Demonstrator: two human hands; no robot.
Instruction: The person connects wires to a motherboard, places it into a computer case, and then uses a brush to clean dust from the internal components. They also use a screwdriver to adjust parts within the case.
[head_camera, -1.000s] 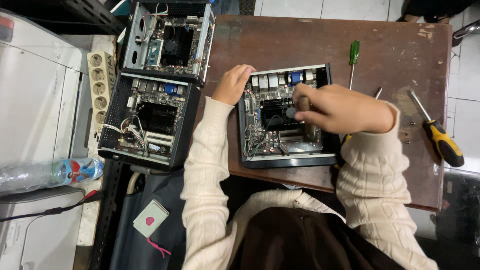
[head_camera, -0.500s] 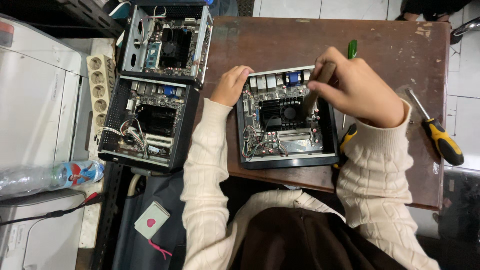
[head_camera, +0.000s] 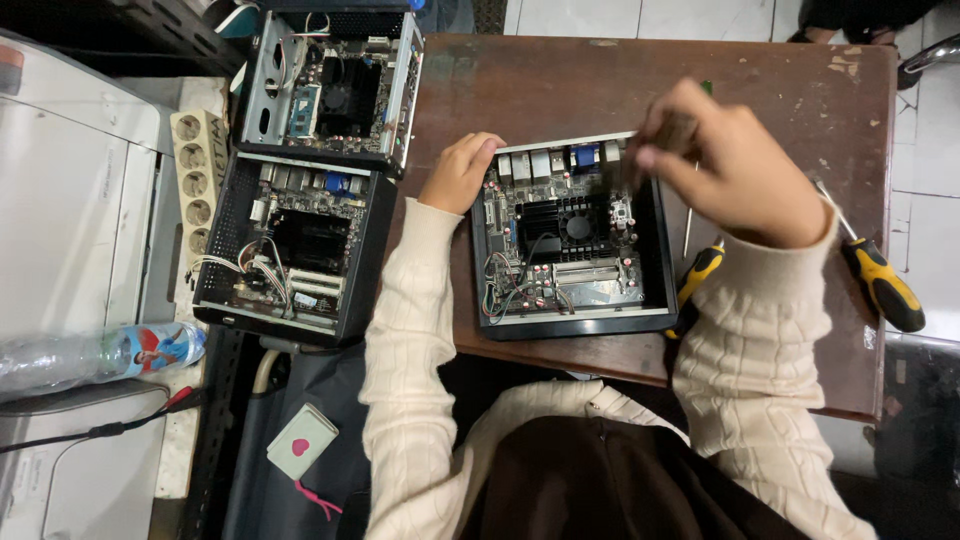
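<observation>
**A:** What does the head view give you on the hands?

**B:** I see my left hand (head_camera: 458, 172) resting against the top-left corner of the small open computer case (head_camera: 572, 236), fingers curled loosely on its rim. It steadies the case; nothing is held inside the fingers. My right hand (head_camera: 735, 170) hovers over the case's top-right corner, fingers pinched round a small dark tool (head_camera: 672, 132). It's blurred, so I can't tell just what it is.

**A:** And the case itself?

**B:** It lies flat on the brown wooden table (head_camera: 620, 80), near the front edge, lid off. A black heatsink with a fan (head_camera: 568, 224) sits in the middle of the board.

**A:** Anything near it?

**B:** Two yellow-and-black screwdrivers: one (head_camera: 697, 275) just beside the case's right wall, partly under my sleeve, the other (head_camera: 875, 280) further right, well apart. Left of the table, two more open cases, one (head_camera: 290, 250) below the other (head_camera: 335, 90), a power strip (head_camera: 197, 170) beside them, and a plastic bottle (head_camera: 100, 355) lying lower left.
</observation>
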